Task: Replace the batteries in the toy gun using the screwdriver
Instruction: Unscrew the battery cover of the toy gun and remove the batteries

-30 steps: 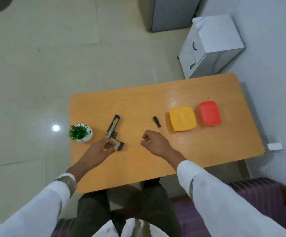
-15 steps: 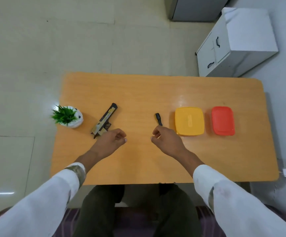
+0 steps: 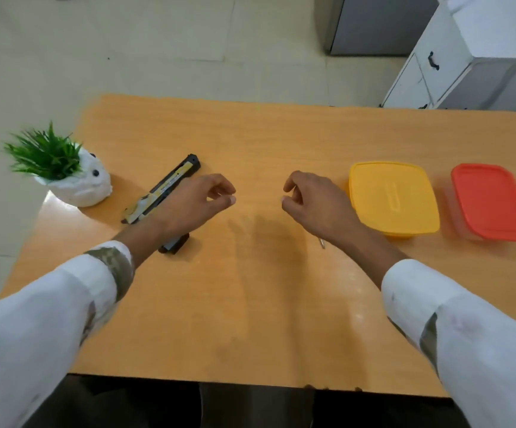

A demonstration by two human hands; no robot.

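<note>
Hands have both moved forward since half a second ago, and the view sits closer to the table (image 3: 250, 304). Left hand (image 3: 198, 205) covered the gun's grip before. Now it floats past it, with the wrist crossing the middle of the toy gun (image 3: 170, 183). Screwdriver (image 3: 321, 243) handle showed beyond the right fingertips earlier. Now only its metal tip peeks out under the right wrist, the rest hidden by the right hand (image 3: 315, 205).

Left fingers (image 3: 222, 188) are loosely curled and hold nothing. Right fingers are also loosely curled, thumb and forefinger apart with bare table between them, gripping nothing that shows.

Toy gun lies flat on the table's left part. Its muzzle points away and right, just behind the left hand, and its grip pokes out on the near side of the forearm. The fingertips are beyond it, not touching.

Table is orange wood. A white pot with a green plant (image 3: 77, 186) stands at its left edge, and a yellow lidded box (image 3: 392, 199) sits just right of the right hand. A red lidded box (image 3: 491, 202) sits beside that.

White sleeves cover both forearms. Pale tiled floor (image 3: 126, 41) lies beyond, with a white cabinet (image 3: 466, 72) and a grey unit (image 3: 374, 23) at top right.
</note>
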